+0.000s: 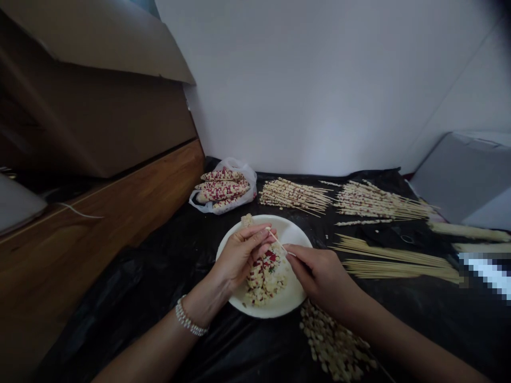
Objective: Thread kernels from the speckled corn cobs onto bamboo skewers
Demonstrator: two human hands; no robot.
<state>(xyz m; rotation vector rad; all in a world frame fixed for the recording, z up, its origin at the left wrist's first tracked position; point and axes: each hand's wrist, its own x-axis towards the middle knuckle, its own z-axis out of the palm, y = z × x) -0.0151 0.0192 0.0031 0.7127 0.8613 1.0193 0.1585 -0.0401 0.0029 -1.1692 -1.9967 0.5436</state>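
Over a white plate [298,232], my right hand [321,271] pinches a thin wooden skewer [277,241], its tip pointing up and left. At that tip my left hand [239,252] has thumb and fingers closed on a small pale corn kernel [268,229]. Loose cream and dark red kernels [265,287] lie heaped in the plate below both hands. Part of a pale corncob [246,219] shows at the plate's far left rim, behind my left hand.
Speckled corn cobs [223,189] sit in a plastic bag at the back. Kernel-threaded skewers lie in a left bundle [291,194] and a right bundle [371,199]. Bare skewers [395,260] rest at right. Pale seed-like pieces [333,340] lie in front, on black plastic sheeting [159,303].
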